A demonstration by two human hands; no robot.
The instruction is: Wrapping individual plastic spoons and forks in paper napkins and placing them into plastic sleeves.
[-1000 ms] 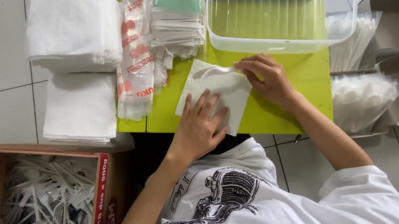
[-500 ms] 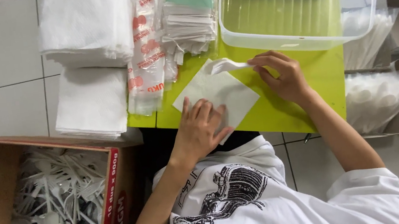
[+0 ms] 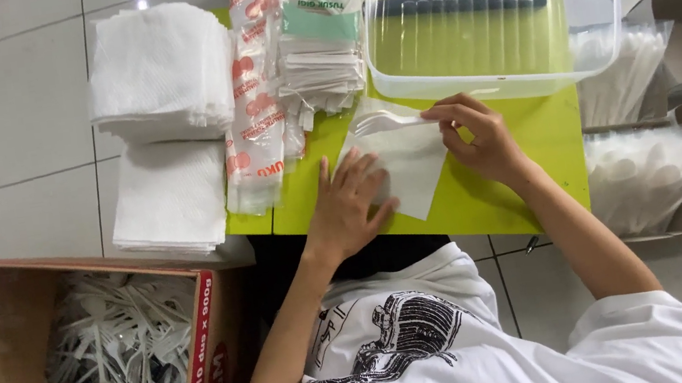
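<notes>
My left hand lies flat, fingers spread, on a white paper napkin that rests on the small lime-green table. At the napkin's top edge my right hand pinches the handle of a white plastic fork, whose tines point left. The fork lies across the upper edge of the napkin, just in front of the clear plastic box.
Two stacks of white napkins sit at left, with sachet strips and small packets beside them. A cardboard box of white plastic cutlery stands lower left. Bags of cutlery in boxes are at right.
My right hand has drawn the fork up along the napkin's top edge. My left hand stays pressed on the napkin. The view has shifted slightly.
</notes>
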